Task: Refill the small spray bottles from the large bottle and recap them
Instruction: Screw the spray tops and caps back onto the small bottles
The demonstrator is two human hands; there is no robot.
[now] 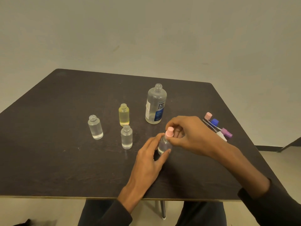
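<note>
At frame centre, the left hand grips one small bottle on the bench; right-hand fingers pinch its pink spray cap. Three bottles stay uncapped; the large bottle stands open, upper centre.

A dark brown table with a pale edge carries everything. The large bottle, uncapped, with a blue-and-white label, stands upright near the far middle. To its left stands a small yellow-tinted bottle, open at the neck. Two small clear bottles stand open too: one further left, one just in front of the yellow one. A fourth small bottle with a pink spray cap stands near the middle. At the right edge lie loose spray caps: pink, blue, purple and white.
</note>
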